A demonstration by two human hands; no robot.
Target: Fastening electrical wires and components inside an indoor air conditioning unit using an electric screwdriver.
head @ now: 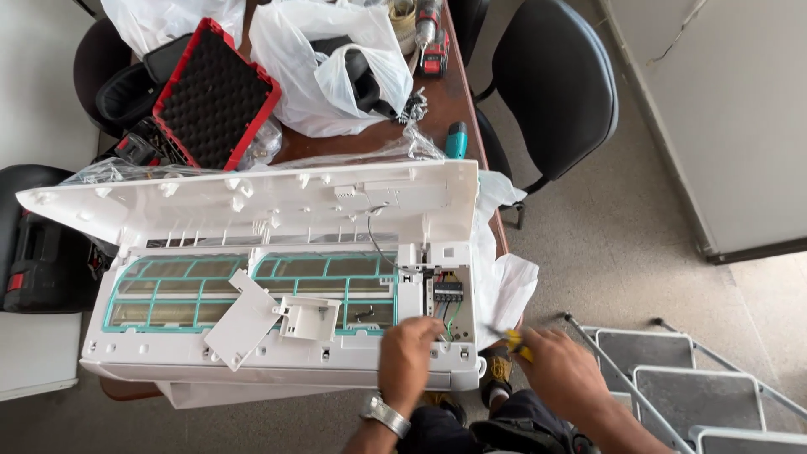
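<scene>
A white indoor air-conditioner unit (252, 345) lies on a wooden table with its front cover (244, 202) raised, showing teal mesh filters (181, 290). At its right end an electrical terminal block with coloured wires (446, 298) is exposed. My left hand (409, 349), with a metal wristwatch, rests its fingers on the wires just below the terminals. My right hand (559, 366) is beside the unit's right end, closed on a yellow-handled tool (514, 343). Two loose white plastic cover pieces (267, 318) lie on the filters.
Behind the unit are a red open tool case with black foam (214, 94), white plastic bags (324, 67), a cordless drill (429, 34) and a teal-handled tool (456, 139). A black office chair (551, 84) stands to the right, a metal stepladder (656, 378) at lower right.
</scene>
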